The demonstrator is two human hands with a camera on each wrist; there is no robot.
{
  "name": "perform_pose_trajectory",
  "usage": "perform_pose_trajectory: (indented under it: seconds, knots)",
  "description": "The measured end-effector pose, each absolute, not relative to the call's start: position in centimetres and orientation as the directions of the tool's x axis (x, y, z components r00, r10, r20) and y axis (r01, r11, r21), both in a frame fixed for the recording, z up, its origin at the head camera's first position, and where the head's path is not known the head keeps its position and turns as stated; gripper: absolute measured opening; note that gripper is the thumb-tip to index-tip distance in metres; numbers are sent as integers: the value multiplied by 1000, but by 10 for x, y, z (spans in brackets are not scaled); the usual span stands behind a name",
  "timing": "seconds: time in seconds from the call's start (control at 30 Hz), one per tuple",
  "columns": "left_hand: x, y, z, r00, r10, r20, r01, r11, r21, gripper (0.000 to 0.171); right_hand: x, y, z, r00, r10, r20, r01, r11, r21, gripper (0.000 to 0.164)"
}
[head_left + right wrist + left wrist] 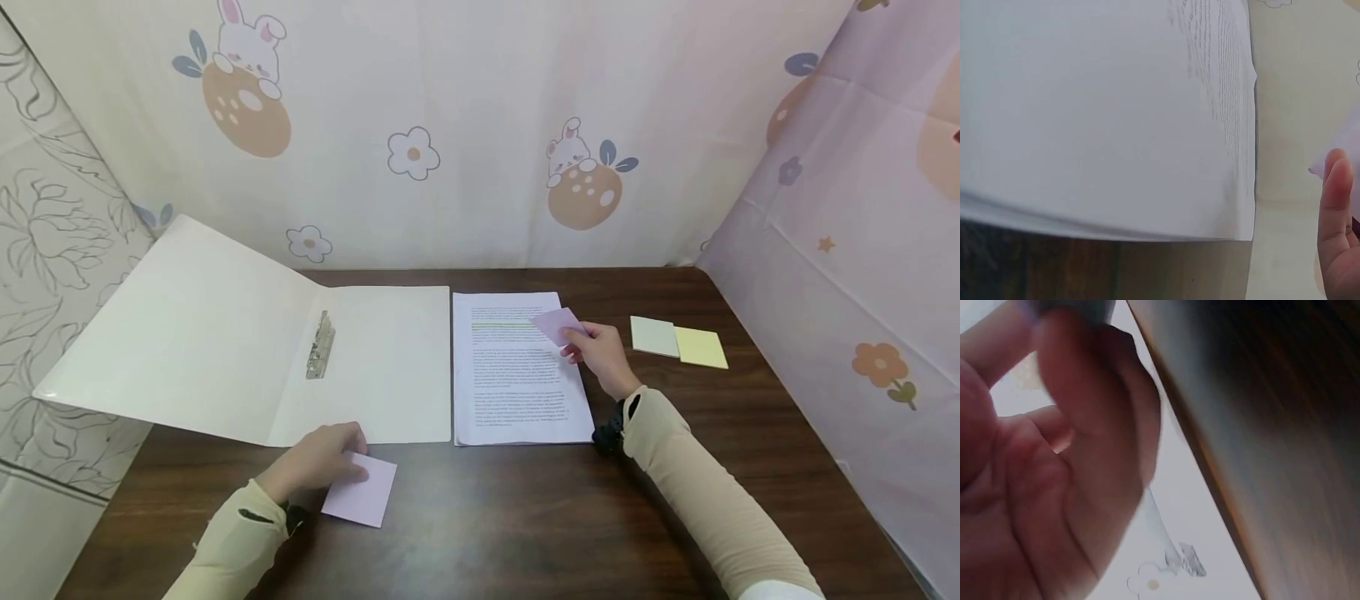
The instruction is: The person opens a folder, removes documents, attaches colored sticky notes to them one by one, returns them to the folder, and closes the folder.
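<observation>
Meanwhile, the left hand pinched a lilac sticky-note pad; the right hand pinched a lilac note whose tilt risked crooked sticking on printed pages.

My right hand pinches a note over pages. My left hand holds a pad, folder beyond its fingers.

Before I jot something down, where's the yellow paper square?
In the head view, the yellow square lies on the table, right of the paper stack, just beside the pale green square.
</observation>
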State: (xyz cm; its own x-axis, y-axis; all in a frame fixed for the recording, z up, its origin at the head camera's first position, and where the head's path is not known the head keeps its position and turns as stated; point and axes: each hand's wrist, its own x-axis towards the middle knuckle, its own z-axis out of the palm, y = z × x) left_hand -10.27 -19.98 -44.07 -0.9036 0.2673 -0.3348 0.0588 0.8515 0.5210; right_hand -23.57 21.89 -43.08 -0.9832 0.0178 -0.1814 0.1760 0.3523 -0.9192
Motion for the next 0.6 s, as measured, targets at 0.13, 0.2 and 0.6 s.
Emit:
perform_pose_trajectory:
  seconds: [0.13, 0.2, 0.6]
  knots:
    - [-99, -205, -441, -927, 227, -297, 70, 886, 459, 28, -234, 218, -431, -981, 20, -193, 187, 361, -914, 39]
    - [-98, -206, -442, -936, 205, -286, 63, 898, 436, 30, -234, 217, -432, -980, 21, -199, 194, 358, -913, 39]
    - [-95, -216, -440, -955, 112, -274, 0, 925, 379, 29, -232, 217, -437, -977, 10, -211, 200, 366, -909, 43]
